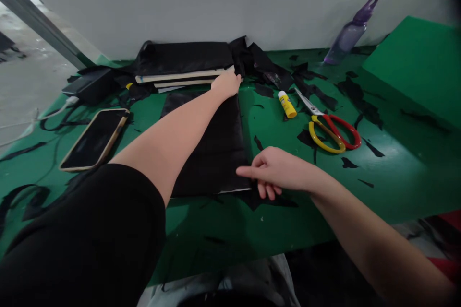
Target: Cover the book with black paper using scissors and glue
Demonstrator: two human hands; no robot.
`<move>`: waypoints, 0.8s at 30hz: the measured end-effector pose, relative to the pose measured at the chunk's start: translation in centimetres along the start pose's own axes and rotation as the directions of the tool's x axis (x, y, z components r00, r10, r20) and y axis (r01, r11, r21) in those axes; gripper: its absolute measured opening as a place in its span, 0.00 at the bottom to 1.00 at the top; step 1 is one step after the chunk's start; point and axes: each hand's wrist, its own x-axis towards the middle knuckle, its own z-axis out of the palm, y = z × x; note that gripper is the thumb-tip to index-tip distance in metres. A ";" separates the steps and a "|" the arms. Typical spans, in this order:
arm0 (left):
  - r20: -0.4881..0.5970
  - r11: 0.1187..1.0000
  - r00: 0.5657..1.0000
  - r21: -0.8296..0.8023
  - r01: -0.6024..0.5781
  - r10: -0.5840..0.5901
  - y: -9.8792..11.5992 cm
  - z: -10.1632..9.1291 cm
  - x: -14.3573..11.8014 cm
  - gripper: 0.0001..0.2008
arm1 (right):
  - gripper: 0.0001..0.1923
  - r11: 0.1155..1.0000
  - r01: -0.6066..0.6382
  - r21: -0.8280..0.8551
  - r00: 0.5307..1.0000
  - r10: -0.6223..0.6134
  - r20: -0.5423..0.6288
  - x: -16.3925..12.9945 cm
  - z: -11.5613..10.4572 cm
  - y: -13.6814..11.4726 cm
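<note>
The black sheet [212,146] lies mid-frame with its long axis running up the picture, the left hand [226,84] pressed flat and empty on its far corner, the right hand [275,170] touching its near right corner, forefinger out, other fingers loosely curled, gripping nothing.

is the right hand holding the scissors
No, the right hand rests on the black sheet's near corner; the scissors lie apart, untouched.
</note>
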 end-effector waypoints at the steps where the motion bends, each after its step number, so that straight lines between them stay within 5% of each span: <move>1: -0.029 0.999 0.999 0.003 0.046 -0.046 0.3 0.0 -0.3 0.28 | 0.28 0.998 0.015 -0.053 0.997 -0.019 -0.071 -0.1 -0.3 0.0; 5: -0.122 0.995 0.987 0.003 0.104 -0.103 1.6 -0.4 -2.3 0.29 | 0.28 0.987 0.068 -0.145 0.909 -0.121 -0.398 -0.3 -1.2 0.0; 8: -0.252 0.993 0.961 0.045 -0.109 0.117 2.7 -1.1 -5.5 0.22 | 0.25 0.978 0.131 -0.161 0.847 -0.195 -0.495 -0.2 -1.4 0.1; 12: -0.250 0.955 0.922 0.054 -0.292 0.296 4.4 -2.9 -12.8 0.19 | 0.20 0.944 0.231 -0.234 0.778 -0.324 -0.539 -0.1 -1.1 0.3; 15: -0.199 0.940 0.919 0.026 -0.341 0.339 4.9 -4.6 -19.6 0.18 | 0.16 0.878 0.297 -0.376 0.645 -0.475 -0.599 -0.4 -0.6 0.2; 19: -0.183 0.932 0.914 0.092 -0.350 0.362 3.6 -5.9 -27.6 0.17 | 0.10 0.724 0.362 -0.587 0.486 -0.684 -0.544 -1.1 0.8 -0.1; 24: -0.172 0.904 0.899 0.231 -0.360 0.402 0.3 -6.0 -33.5 0.18 | 0.07 0.491 0.353 -0.797 0.467 -0.830 -0.305 -1.7 3.5 -0.7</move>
